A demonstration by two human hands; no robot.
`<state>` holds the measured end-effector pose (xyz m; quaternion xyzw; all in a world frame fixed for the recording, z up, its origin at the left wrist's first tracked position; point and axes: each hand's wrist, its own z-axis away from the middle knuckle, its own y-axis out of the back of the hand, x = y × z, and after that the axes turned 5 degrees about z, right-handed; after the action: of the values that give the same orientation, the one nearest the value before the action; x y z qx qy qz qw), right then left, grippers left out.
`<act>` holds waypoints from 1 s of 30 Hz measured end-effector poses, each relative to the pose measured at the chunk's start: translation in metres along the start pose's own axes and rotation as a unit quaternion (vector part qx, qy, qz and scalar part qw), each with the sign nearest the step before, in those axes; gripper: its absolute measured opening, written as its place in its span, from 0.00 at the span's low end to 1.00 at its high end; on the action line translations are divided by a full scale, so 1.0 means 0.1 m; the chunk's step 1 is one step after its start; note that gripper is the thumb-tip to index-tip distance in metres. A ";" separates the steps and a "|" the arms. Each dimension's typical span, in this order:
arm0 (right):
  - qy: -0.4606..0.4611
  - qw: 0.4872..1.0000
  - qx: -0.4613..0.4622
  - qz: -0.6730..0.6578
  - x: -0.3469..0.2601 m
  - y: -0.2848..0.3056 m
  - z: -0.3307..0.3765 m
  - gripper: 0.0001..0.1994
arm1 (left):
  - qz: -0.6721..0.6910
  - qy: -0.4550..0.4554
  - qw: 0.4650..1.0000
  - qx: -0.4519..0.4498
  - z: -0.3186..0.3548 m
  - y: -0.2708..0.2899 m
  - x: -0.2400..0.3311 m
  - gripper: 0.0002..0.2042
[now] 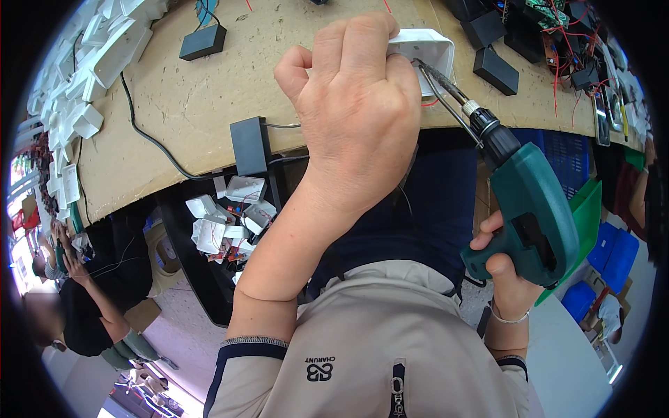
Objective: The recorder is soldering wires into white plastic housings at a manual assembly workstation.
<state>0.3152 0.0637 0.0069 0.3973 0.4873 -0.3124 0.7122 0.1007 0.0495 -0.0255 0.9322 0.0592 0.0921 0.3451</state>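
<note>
My left hand [359, 104] is closed over the left part of a small white plastic case [440, 50], holding it near the table's front edge; its fingertips are mostly hidden. In my right hand [512, 279] is a dark green soldering gun [533, 202], gripped by its handle. Its metal tip and thin feed tube slant up and left, reaching into the case beside my left fingers. Whether the tip touches anything inside cannot be made out. A bit of red wire [430, 104] shows just below the case.
White cases [104, 63] are heaped at the table's left. Black boxes [249, 145] with cables lie on the tan tabletop [181, 104]. More black boxes [496, 71], circuit boards and red wires fill the right. A black bin [202, 279] of white cases sits below. Another person [97, 299] works at left.
</note>
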 end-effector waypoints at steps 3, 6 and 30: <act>-0.001 1.000 0.001 0.000 0.00 0.01 0.00 0.35 | 0.006 0.004 1.000 -0.003 0.00 -0.01 0.01 0.02; 0.000 1.000 0.003 0.000 0.00 0.01 0.00 0.36 | 0.010 0.008 1.000 -0.006 0.00 -0.01 0.00 0.02; 0.003 1.000 0.002 -0.010 -0.01 0.02 -0.01 0.39 | 0.045 0.041 0.997 -0.036 -0.01 -0.05 0.02 0.03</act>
<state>0.3157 0.0655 0.0083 0.3944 0.4931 -0.3191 0.7068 0.1026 0.0543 -0.0277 0.9163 0.0276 0.1482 0.3711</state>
